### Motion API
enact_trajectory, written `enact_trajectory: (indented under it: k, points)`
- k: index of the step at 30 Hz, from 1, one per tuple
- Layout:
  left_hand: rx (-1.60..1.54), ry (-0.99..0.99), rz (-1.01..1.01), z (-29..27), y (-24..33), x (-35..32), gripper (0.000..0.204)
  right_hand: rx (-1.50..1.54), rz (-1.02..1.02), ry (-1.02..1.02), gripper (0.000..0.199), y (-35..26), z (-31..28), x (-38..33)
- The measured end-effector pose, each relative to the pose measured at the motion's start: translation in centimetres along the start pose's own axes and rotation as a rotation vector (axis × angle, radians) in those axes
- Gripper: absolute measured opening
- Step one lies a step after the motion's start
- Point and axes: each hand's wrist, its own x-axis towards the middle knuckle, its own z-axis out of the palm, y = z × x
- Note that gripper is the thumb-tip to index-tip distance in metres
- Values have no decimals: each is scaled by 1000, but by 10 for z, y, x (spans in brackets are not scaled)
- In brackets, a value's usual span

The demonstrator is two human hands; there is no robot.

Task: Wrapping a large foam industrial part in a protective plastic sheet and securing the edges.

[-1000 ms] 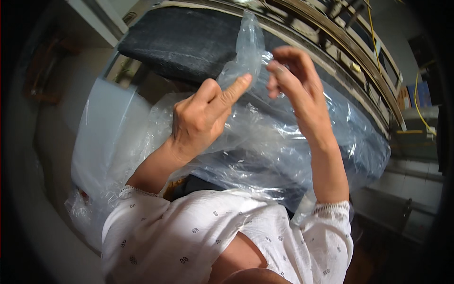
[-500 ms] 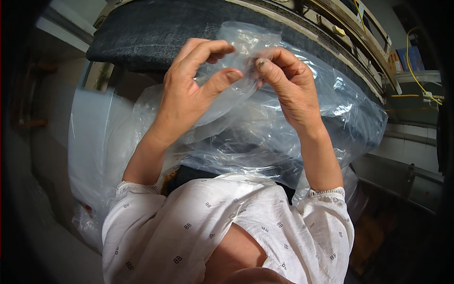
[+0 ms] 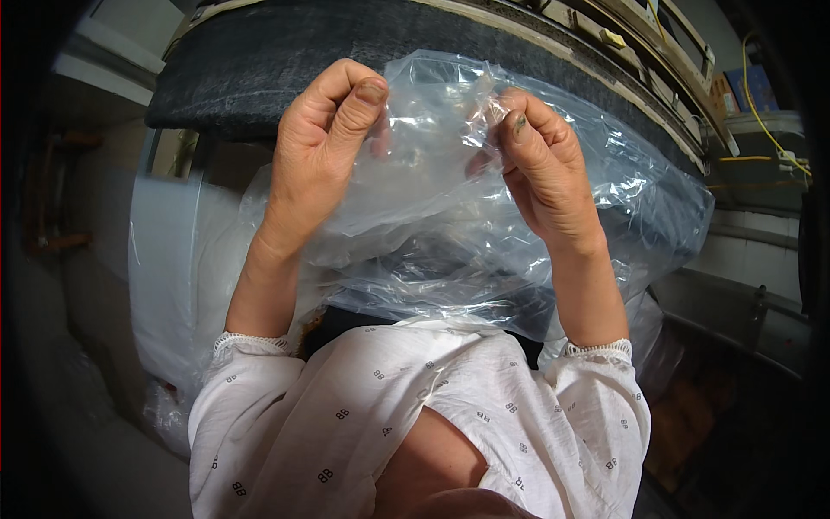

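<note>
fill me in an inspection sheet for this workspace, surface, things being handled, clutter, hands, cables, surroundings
Surface: dark, padded-looking top with pale scuffs, partly covered on the right
Things handled: clear plastic film, wrinkled and glossy, raised between the hands and spread toward the person's body
Clutter: blue box and brown box at the far right
Left hand: thumb and fingers closed on the film's edge
Right hand: pinching a gathered part of the film, dark mark on the thumbnail
Cables: yellow cable hanging at the right
Surroundings: rails beyond the top; lower right too dark to make out
</note>
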Motion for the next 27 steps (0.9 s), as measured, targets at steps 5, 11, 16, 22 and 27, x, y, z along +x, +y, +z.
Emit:
enact_trajectory:
  k: [5,11,16,22,27]
  points:
    - [40,21,-1,-1,4,4,19,3,-14,-19,21,2,-4,-1]
    - [125,17,78,-3,2,10,18,44,12,-50,18,-5,-5,-5]
    - [245,39,219,-3,0,13,14,2,7,-86,12,-10,-3,-6]
    - [518,146,309,-1,22,-7,29,-108,-61,85,14,-13,2,-12]
    - [933,84,190,14,28,-21,35,-300,-181,78,13,-6,-8,-18]
